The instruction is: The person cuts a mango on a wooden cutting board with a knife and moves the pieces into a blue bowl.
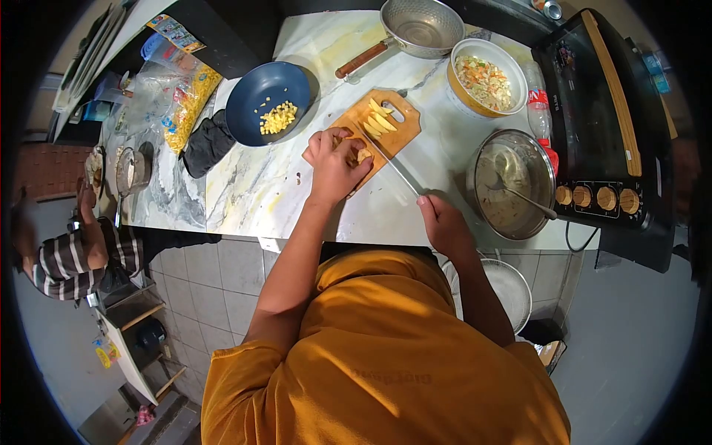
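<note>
My right hand (449, 228) is closed around the handle of a knife (397, 172), whose blade slants up and left across the wooden cutting board (406, 135). With curled fingers, my left hand (335, 165) presses a piece of yellow potato (363, 155) against the board, left of the blade. Its fingers hide part of that piece. Several pale yellow potato wedges (380, 119) lie at the far end of the board, beyond the knife. Left of the board, a dark blue pan (248, 96) holds a small heap of yellow cubes (279, 118).
A steel wok (426, 26) and a bowl of chopped vegetables (486, 81) stand behind the board. To the right are a metal pot (482, 196) with a ladle and a black oven (593, 111). A black cloth (208, 144) lies left. Another person (81, 256) works at far left.
</note>
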The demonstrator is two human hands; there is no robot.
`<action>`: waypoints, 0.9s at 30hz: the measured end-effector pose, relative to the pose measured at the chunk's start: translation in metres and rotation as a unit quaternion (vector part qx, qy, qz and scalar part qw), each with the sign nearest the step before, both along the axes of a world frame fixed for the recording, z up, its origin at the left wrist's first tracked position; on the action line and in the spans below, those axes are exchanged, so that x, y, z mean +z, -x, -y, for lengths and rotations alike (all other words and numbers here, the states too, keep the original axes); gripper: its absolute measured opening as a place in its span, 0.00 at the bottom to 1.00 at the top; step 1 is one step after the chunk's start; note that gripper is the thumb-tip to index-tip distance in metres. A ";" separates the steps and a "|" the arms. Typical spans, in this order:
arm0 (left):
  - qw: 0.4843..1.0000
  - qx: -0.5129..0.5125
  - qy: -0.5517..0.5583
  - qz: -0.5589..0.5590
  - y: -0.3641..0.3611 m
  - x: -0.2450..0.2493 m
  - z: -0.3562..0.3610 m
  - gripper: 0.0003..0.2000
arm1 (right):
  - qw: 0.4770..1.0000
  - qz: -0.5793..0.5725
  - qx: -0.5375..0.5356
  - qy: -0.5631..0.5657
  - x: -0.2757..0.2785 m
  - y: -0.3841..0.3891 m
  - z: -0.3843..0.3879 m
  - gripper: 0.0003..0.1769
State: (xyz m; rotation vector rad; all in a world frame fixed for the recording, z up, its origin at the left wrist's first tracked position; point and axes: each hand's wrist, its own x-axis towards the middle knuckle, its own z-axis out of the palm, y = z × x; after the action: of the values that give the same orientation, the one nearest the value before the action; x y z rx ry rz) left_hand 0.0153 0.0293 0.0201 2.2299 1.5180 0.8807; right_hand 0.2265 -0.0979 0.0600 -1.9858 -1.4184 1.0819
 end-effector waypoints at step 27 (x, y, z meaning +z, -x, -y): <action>0.999 0.035 -0.015 0.012 0.038 0.002 -0.009 0.10 | 1.000 -0.013 -0.016 0.019 0.004 0.004 -0.001 0.21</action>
State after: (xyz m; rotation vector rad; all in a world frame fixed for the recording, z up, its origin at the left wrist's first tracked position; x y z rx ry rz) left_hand -0.0224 0.0384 0.0225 2.1909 1.5896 0.9538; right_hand 0.2227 -0.0973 0.0644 -2.0079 -1.3574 1.1241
